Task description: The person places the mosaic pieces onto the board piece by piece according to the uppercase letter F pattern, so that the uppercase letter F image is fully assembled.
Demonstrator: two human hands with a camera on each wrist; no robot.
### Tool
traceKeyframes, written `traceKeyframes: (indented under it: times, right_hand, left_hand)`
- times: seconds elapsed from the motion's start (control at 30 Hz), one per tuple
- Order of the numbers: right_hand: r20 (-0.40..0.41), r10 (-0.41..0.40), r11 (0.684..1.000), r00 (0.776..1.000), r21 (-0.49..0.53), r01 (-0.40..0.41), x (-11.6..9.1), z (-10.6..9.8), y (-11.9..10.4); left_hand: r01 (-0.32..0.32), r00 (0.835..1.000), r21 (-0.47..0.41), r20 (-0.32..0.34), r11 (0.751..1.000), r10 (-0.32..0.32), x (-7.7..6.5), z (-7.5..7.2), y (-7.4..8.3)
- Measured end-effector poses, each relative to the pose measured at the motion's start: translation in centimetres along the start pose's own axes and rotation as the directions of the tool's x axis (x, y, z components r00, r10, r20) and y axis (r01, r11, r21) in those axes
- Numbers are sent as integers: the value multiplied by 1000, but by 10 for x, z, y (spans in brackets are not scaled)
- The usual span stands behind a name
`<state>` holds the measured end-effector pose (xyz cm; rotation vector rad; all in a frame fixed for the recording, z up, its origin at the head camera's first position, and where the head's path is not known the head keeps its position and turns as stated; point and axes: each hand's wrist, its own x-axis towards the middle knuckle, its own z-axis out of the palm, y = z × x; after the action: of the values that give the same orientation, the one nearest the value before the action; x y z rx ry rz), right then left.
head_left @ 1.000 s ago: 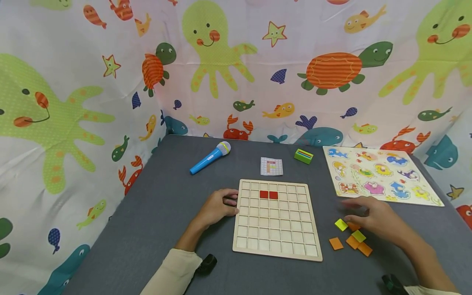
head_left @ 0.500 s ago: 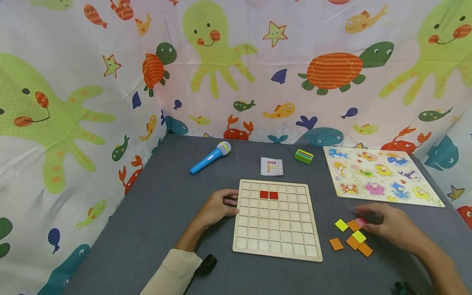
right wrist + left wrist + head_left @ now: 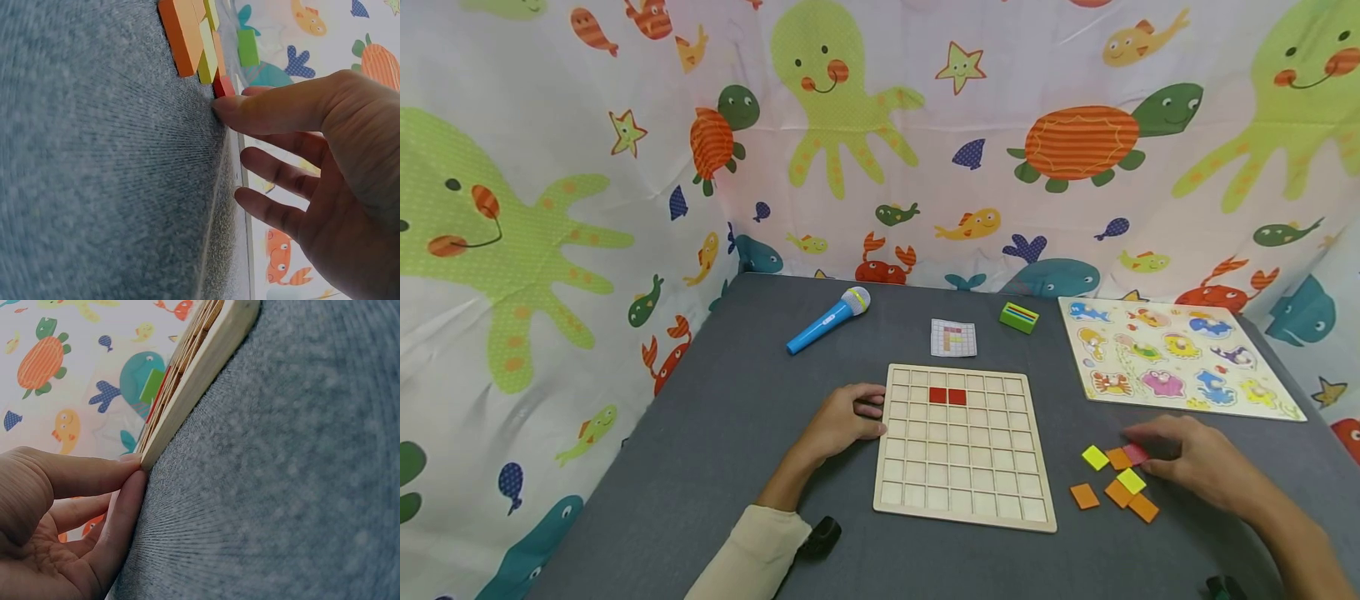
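A wooden grid board (image 3: 962,504) lies on the grey table, with two red tiles (image 3: 947,396) side by side near its top. My left hand (image 3: 838,425) rests against its left edge, touching with thumb and fingertips; the left wrist view shows the thumb at the board's side. To the right of the board, my right hand (image 3: 1187,458) pinches a pinkish-red tile (image 3: 1135,454) between thumb and index finger, low at the table. That tile shows partly past the thumb in the right wrist view. Orange tiles (image 3: 1084,497) and two yellow tiles (image 3: 1095,457) lie loosely around it, some touching.
A printed grid card (image 3: 953,338) lies behind the board. Further back are a blue toy microphone (image 3: 827,323) and a green block (image 3: 1018,317) with coloured stripes. A sea-animal peg puzzle (image 3: 1187,392) lies at the right. A patterned cloth backdrop (image 3: 850,242) encloses the table.
My right hand has shifted right and slightly lower, uncovering the orange tile and bringing the pinkish-red tile into view between thumb and finger. The left hand and board stay put.
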<state>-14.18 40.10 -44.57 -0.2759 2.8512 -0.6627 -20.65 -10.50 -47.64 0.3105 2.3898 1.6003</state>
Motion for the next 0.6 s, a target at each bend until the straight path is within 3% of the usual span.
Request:
traceKeyframes:
  times: [0.3, 0.6]
  right_hand:
    - [18, 22, 999, 1000, -36, -22, 1, -2, 2]
    - [-1, -10, 998, 1000, -62, 10, 4, -1, 4]
  left_hand:
    - [-1, 1000, -12, 2, 1000, 1, -1, 0, 1]
    - [15, 1000, -19, 1, 1000, -15, -1, 0, 2]
